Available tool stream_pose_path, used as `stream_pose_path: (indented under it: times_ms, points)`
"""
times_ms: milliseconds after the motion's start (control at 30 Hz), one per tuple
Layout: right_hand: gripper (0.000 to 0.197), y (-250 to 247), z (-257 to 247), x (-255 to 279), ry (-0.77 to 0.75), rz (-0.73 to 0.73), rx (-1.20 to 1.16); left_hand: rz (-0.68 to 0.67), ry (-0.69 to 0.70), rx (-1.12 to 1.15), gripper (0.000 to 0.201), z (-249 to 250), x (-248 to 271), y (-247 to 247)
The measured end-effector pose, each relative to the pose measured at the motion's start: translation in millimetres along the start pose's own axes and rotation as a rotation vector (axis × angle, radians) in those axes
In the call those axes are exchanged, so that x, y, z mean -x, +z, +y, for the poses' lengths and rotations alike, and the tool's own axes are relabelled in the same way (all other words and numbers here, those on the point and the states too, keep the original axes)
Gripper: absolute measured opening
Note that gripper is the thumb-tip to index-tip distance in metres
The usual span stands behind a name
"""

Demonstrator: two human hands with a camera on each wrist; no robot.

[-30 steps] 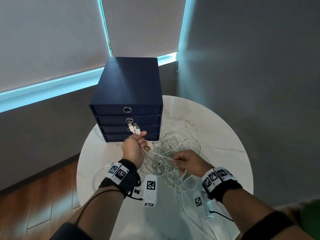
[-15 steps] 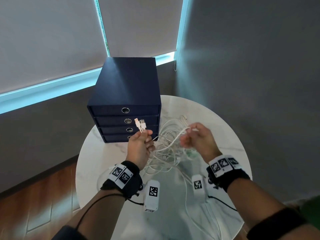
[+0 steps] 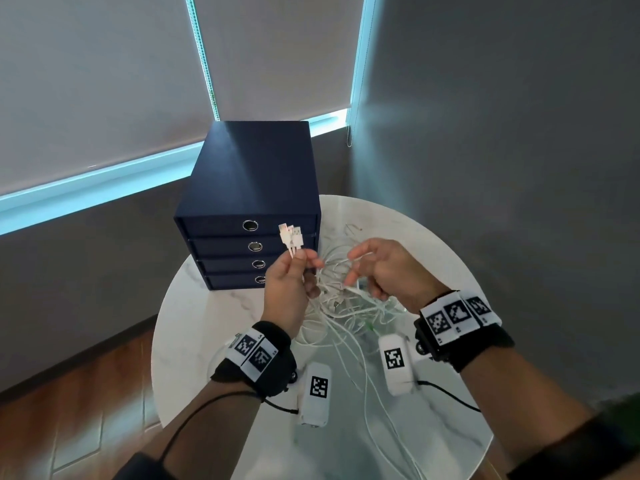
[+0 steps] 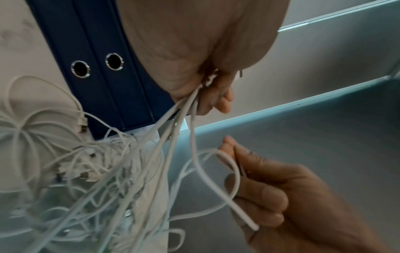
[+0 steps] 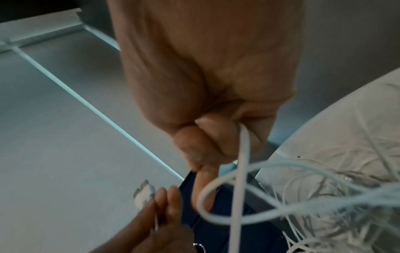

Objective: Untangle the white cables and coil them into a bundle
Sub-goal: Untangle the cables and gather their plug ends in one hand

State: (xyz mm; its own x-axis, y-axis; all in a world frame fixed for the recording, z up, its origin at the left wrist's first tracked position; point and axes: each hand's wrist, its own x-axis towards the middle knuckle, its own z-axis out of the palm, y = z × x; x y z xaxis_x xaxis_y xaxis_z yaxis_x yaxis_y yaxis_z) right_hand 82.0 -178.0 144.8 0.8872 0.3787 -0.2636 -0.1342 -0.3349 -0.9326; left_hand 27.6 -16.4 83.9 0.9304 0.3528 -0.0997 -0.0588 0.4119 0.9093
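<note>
Gripping white cables (image 3: 343, 306) above round marble table (image 3: 433, 441), both hands; grey-walled room.

White cables (image 3: 341, 308), navy blue drawer box (image 3: 254, 178) with silver ring pulls, white grey-veined marble table (image 3: 194, 306), black-and-white patterned wrist tags, reddish-brown wood floor (image 3: 69, 410), grey blinds.

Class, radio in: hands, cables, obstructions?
Left hand pinches gathered plug ends. Right hand pulls one strand. White cables tangled on table. Nothing blocking.
</note>
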Motion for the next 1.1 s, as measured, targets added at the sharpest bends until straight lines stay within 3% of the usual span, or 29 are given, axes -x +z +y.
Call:
stream_pose_path:
  times_ms: [67,133,333,467,533,600,667,733,833,1000,1100]
  points:
    - [0.014,2.2,-4.0,6.7,-0.049,-0.106,0.052,-0.065,0.026,-0.041,0.026,4.0,1.2,6.0]
    - [0.01,3.7,-15.4,11.2,-0.148,-0.102,0.015,-0.162,0.0,-0.048,0.025,3.0,4.3,13.7]
    - [0.02,-15.5,-50.0,5.5,-0.433,0.146,-0.415,-0.321,-0.03,-0.065,0.022,-15.9,13.6,23.6]
    - [0.026,-31.8,-51.1,4.3,-0.372,0.243,-0.744,-0.332,-0.019,-0.065,0.021,-12.2,9.7,24.1]
    - [0.024,-39.5,-41.4,0.2,-0.269,0.286,-0.59,-0.311,-0.009,-0.1,0.022,-11.7,9.6,22.4]
    - [0.016,-46.0,-28.6,-3.5,-0.18,0.294,-0.206,-0.263,-0.005,-0.141,0.024,-13.1,8.2,19.6]
    - [0.017,-51.1,-16.3,-5.1,-0.127,0.245,0.169,-0.222,-0.005,-0.177,0.024,-14.4,5.0,18.3]
    - [0.02,-53.1,-6.9,-5.9,-0.068,0.156,0.397,-0.201,0.0,-0.21,0.023,-13.2,1.6,18.5]
    - [0.017,-49.6,-1.9,-5.0,0.006,0.032,0.527,-0.202,-0.017,-0.241,0.027,-11.8,-0.2,18.8]
    - [0.013,-37.8,-9.1,-10.1,-0.168,-0.051,0.695,-0.265,-0.052,-0.3,0.032,-15.5,5.7,24.8]
    - [0.015,-36.7,-15.0,-14.3,-0.16,-0.144,0.685,-0.251,-0.06,-0.287,0.035,-19.0,9.2,19.9]
